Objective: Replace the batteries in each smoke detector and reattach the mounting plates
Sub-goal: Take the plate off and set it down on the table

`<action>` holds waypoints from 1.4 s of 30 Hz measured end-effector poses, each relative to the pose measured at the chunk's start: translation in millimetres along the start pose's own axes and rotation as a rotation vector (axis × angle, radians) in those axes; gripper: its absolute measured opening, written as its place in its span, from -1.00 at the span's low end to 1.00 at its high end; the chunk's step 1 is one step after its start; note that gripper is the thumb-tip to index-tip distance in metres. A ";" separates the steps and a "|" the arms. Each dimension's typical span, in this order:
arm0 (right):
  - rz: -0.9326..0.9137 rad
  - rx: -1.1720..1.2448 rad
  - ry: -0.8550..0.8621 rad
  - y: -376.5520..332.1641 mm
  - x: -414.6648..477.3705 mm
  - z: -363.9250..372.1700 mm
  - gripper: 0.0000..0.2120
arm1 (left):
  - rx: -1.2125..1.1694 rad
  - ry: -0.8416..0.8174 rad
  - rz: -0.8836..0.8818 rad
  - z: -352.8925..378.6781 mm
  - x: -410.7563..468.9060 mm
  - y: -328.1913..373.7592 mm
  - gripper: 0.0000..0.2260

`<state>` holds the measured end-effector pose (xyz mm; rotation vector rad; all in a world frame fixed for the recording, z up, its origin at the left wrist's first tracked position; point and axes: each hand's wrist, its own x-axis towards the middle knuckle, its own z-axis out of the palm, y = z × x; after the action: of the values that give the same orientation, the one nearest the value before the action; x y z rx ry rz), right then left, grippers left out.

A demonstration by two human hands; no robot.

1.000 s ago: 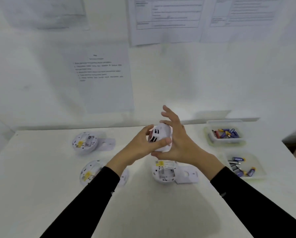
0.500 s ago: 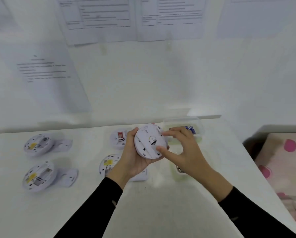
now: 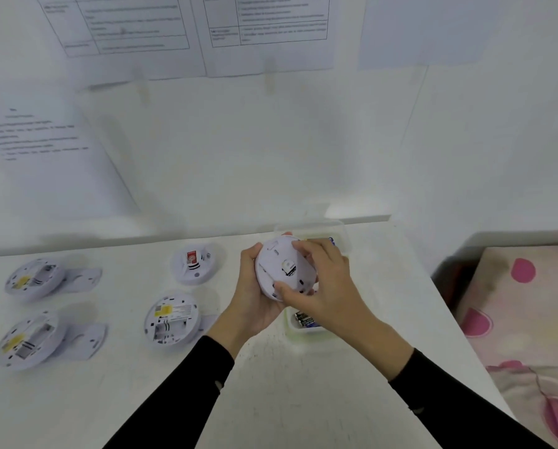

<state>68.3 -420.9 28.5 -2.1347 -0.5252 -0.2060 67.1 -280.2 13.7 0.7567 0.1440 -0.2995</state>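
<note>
Cupped in curled left hand (image 3: 255, 299), pinched across its plate side by right hand (image 3: 327, 286): smoke detector (image 3: 282, 265), tilted, off the table (image 3: 271, 400) | just under right hand: battery tray (image 3: 306, 328) | left, on table: open-backed detector (image 3: 172, 319), face-up detector (image 3: 195, 264)

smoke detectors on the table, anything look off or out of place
Nothing spilled or broken. The back detector lies face up, red label showing, unlike the front detector near it, back up with its bay open.
</note>
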 end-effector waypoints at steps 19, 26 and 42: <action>-0.088 -0.044 -0.004 -10.7 0.4 -23.7 -0.30 | 0.042 0.010 0.007 -0.1 -2.0 -0.9 -0.45; -0.191 -0.117 -0.231 12.2 -57.1 -8.4 -0.34 | -0.043 0.136 0.043 -31.9 -3.0 15.0 -0.43; -0.292 -0.162 -0.339 46.8 -97.4 28.6 -0.80 | -0.127 0.094 -0.035 -37.6 -22.0 5.0 -0.38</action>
<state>0.3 -449.7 -55.5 -2.2561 -1.0518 -0.0477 47.1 -245.9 -4.9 0.6427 0.2631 -0.2856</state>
